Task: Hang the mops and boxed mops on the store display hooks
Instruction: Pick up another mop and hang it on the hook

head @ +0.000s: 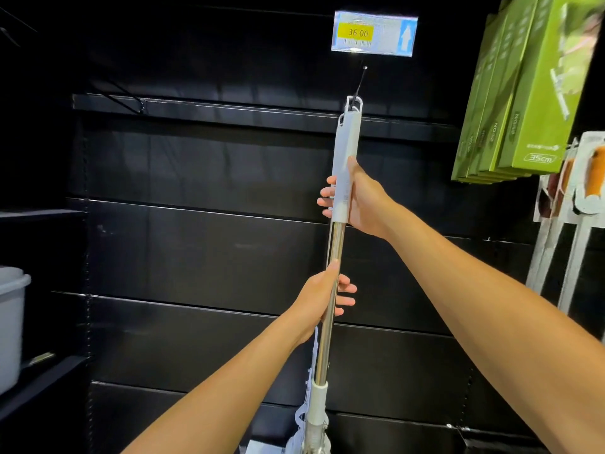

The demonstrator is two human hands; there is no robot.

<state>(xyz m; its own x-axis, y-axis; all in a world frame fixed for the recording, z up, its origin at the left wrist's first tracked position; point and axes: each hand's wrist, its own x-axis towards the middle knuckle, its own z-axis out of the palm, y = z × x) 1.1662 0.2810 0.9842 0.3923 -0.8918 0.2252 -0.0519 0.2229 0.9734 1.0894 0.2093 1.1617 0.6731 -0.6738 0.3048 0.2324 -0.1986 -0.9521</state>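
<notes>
Both forearms reach up from the bottom edge. Left hand (322, 298) is lowest, fingers wrapped round the steel shaft of the mop (335, 244), thumb lying up along it. Right hand (361, 199) is higher, clasping the white upper grip sleeve, fingertips showing on its left side. Mop stands near upright with a slight tilt; its white lower collar and head end are cut off at the frame bottom. Hang loop at the top sits at the display hook (359, 83), black hook wire showing through the loop. Price tag (375, 33) reading 36.00 sits above the hook's tip. Behind: black slatted back panel (196, 250). Upper right: green boxed mops (523, 93) hanging in a row, white-handled goods (587, 204) below them. Far left: grey bin (11, 322) on a dark shelf, another hook (126, 96) on the rail.
</notes>
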